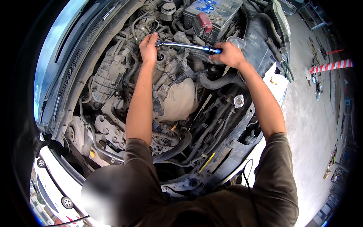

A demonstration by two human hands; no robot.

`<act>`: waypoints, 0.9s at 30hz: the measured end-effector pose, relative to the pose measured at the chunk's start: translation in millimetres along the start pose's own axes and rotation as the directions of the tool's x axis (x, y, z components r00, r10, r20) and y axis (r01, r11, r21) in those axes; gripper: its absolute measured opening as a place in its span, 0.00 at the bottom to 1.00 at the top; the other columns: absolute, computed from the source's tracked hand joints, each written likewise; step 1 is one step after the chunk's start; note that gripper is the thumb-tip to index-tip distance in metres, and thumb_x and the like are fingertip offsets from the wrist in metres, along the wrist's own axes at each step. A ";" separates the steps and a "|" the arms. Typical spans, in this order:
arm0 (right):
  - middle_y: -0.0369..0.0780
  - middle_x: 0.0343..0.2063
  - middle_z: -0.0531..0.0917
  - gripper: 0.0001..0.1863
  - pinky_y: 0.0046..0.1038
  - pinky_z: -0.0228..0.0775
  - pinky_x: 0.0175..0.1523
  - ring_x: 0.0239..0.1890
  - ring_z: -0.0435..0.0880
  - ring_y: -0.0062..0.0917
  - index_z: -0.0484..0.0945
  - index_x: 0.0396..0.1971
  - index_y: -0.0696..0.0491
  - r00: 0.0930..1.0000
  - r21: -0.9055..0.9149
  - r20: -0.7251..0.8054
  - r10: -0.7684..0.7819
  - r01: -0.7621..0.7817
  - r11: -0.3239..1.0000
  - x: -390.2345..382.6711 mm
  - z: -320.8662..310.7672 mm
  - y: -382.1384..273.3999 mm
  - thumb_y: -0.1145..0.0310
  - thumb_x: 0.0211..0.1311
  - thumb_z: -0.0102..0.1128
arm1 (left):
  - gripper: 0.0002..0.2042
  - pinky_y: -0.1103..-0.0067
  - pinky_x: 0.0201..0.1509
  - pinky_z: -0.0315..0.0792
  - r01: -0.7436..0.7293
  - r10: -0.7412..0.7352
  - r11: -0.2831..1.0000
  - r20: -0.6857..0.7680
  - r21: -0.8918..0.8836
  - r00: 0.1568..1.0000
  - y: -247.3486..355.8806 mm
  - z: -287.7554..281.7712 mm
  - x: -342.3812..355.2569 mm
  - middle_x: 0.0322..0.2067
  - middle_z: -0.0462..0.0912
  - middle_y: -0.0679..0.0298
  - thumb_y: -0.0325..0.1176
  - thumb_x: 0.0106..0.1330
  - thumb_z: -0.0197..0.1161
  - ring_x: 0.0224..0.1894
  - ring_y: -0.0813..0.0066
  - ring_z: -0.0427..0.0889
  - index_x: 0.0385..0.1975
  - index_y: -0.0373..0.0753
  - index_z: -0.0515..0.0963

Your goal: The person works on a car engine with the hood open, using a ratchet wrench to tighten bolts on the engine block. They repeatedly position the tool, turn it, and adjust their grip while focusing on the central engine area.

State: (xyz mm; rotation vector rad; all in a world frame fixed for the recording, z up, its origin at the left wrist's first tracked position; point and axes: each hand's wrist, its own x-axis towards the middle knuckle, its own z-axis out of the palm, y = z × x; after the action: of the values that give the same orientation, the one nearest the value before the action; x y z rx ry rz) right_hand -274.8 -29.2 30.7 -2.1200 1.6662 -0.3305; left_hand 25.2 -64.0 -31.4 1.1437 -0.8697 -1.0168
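Note:
A long chrome ratchet wrench with a blue and black handle lies nearly level over the engine, its head to the left. My right hand is closed round the handle end. At the head, my left hand has its fingers closed against the ratchet, thumb and forefinger side up. What the head fits onto is hidden below it. Just under the shaft, a round dark opening shows in the dusty engine. A car battery with a red terminal cover stands beyond the wrench.
Thick black hoses and a metal radiator cap sit near my right forearm. A dusty intake manifold lies left of my left arm. A red-and-white striped pole is over the concrete floor at right.

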 end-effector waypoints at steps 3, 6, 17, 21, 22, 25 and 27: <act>0.44 0.28 0.84 0.23 0.37 0.72 0.43 0.35 0.83 0.39 0.82 0.40 0.50 0.998 -0.110 -0.051 -0.041 0.035 0.993 1.1 -1.4 2.2 0.52 0.46 0.71 | 0.11 0.83 0.25 0.66 0.046 -0.042 0.998 -0.110 0.038 0.993 -1.9 8.2 -9.6 0.25 0.76 0.68 0.37 0.66 0.62 0.23 0.83 0.70 0.29 0.35 0.76; 0.45 0.34 0.85 0.26 0.38 0.74 0.48 0.43 0.82 0.40 0.82 0.44 0.46 0.996 -0.227 -0.069 -0.052 0.035 0.973 5.3 -8.6 -15.8 0.47 0.47 0.69 | 0.11 0.81 0.27 0.69 -0.054 0.016 0.979 -0.190 -0.198 0.982 -36.1 -14.6 -24.2 0.26 0.76 0.67 0.39 0.67 0.62 0.24 0.81 0.72 0.31 0.36 0.76; 0.38 0.19 0.76 0.23 0.27 0.72 0.25 0.17 0.77 0.26 0.77 0.37 0.62 0.786 0.261 0.617 0.032 -0.243 0.934 -4.9 11.2 -27.6 0.56 0.52 0.68 | 0.11 0.79 0.30 0.67 0.152 -0.145 0.977 0.059 -0.152 0.988 -32.9 -14.4 6.3 0.29 0.77 0.66 0.38 0.68 0.61 0.27 0.78 0.72 0.35 0.36 0.77; 0.31 0.13 0.67 0.16 0.20 0.54 0.14 0.11 0.65 0.14 0.71 0.26 0.54 0.690 0.560 0.722 -0.053 -0.538 0.630 -26.0 41.0 -17.7 0.58 0.60 0.64 | 0.09 0.81 0.29 0.65 0.169 -0.156 0.973 0.091 -0.160 0.984 -32.1 -0.9 -0.5 0.29 0.78 0.69 0.37 0.65 0.64 0.27 0.83 0.72 0.34 0.38 0.78; 0.30 0.13 0.67 0.15 0.19 0.52 0.14 0.11 0.64 0.12 0.70 0.26 0.53 0.689 0.601 0.721 -0.073 -0.570 0.561 -26.5 41.6 -18.3 0.58 0.61 0.63 | 0.09 0.82 0.28 0.66 0.180 -0.165 0.969 0.100 -0.170 0.981 -32.3 -3.3 0.3 0.28 0.79 0.70 0.37 0.65 0.64 0.25 0.84 0.72 0.34 0.38 0.79; 0.29 0.12 0.66 0.15 0.17 0.50 0.14 0.10 0.62 0.11 0.70 0.26 0.53 0.680 0.627 0.728 -0.087 -0.609 0.486 -28.7 47.7 -21.3 0.59 0.62 0.63 | 0.08 0.82 0.27 0.66 0.176 -0.161 0.976 0.115 -0.126 0.980 -29.8 -9.4 0.9 0.28 0.79 0.70 0.37 0.65 0.64 0.24 0.85 0.72 0.33 0.39 0.79; 0.29 0.11 0.66 0.14 0.16 0.50 0.13 0.09 0.62 0.11 0.71 0.25 0.52 0.690 0.663 0.715 -0.113 -0.617 0.425 -31.8 55.1 -19.7 0.60 0.61 0.64 | 0.09 0.82 0.27 0.66 0.178 -0.168 0.978 0.100 -0.105 0.981 -28.8 -8.4 -1.2 0.28 0.79 0.70 0.38 0.65 0.64 0.24 0.85 0.72 0.33 0.39 0.79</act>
State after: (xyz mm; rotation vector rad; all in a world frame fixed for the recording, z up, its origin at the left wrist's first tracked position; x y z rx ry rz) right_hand -241.9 15.2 -6.5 -0.9052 0.9664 -0.1928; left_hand 27.3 -63.3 -61.3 1.0975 -0.7828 -1.2541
